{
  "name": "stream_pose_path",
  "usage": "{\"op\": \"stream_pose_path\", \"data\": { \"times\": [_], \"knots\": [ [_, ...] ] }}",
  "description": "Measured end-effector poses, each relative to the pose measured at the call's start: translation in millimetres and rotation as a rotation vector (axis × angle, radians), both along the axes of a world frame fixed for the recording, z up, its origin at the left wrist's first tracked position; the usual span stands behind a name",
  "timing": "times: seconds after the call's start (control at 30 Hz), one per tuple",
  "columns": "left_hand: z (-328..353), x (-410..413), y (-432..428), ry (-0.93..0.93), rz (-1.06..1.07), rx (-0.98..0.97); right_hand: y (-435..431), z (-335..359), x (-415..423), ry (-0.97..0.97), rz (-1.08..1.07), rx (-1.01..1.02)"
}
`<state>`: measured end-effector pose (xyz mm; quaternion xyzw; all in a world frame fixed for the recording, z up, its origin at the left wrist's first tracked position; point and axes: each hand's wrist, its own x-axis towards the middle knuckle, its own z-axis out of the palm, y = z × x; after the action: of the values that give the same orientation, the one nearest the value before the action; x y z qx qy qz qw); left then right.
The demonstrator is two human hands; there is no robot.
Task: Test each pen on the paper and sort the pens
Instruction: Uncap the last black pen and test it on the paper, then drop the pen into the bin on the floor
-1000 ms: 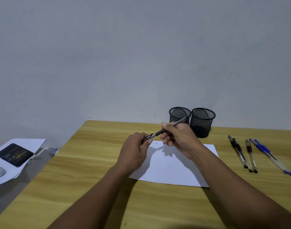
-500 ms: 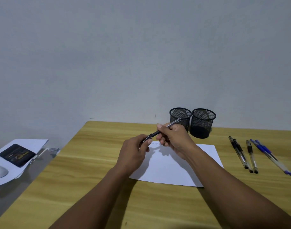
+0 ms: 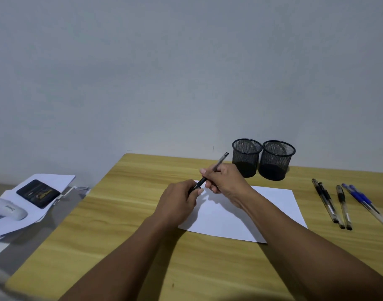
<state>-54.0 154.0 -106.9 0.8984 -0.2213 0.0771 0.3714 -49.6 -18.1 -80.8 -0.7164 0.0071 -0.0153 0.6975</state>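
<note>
The black pen (image 3: 220,161) has tilted clear of the left mesh cup (image 3: 246,157) — right hand (image 3: 226,184) gripping the barrel, left hand (image 3: 178,203) pinching the tip end — likely recapping it.

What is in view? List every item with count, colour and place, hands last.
table: 1, light wood, centre
paper: 1, white, under the hands
mesh cups: 2, black, table's back edge
held pen: 1, black, above paper's far corner
black pens: 3, clear-black, right of paper
blue pens: 2, blue, table's far right
loose sheets: several, white, left of table
flat item: 1, black, on the sheets
device: 1, white, on the sheets
left hand: 1, pinches held pen's lower end
right hand: 1, grips held pen's barrel
</note>
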Motion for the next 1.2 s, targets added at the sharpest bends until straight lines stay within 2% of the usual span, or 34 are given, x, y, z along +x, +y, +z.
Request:
{"op": "stream_pose_path", "data": {
  "times": [0.13,0.33,0.53,0.67,0.8,1.03,1.2],
  "knots": [
    [13.9,-12.6,47.0,-0.082,0.132,-0.020,58.1,8.5,6.4,-0.037,0.102,-0.051],
    [14.6,-74.0,154.5,-0.171,0.518,-0.073,178.2,19.8,-4.2,-0.014,0.258,-0.090],
    [-9.5,-150.6,223.0,-0.219,0.876,-0.015,260.6,-14.6,-52.0,-0.339,0.482,-0.563],
    [-30.0,-185.0,249.3,-0.169,1.041,-0.013,287.3,-32.5,-74.6,-0.471,0.613,-0.903],
    [-57.9,-207.4,268.2,-0.117,1.117,-0.046,305.1,-49.5,-88.3,-0.531,0.674,-1.139],
    [-123.6,-251.1,284.1,0.049,1.216,-0.082,307.2,-56.8,-93.1,-0.548,0.652,-1.215],
    [-173.1,-270.9,269.7,0.273,1.241,-0.050,311.1,-58.4,-93.1,-0.553,0.635,-1.242]
  ]
}}
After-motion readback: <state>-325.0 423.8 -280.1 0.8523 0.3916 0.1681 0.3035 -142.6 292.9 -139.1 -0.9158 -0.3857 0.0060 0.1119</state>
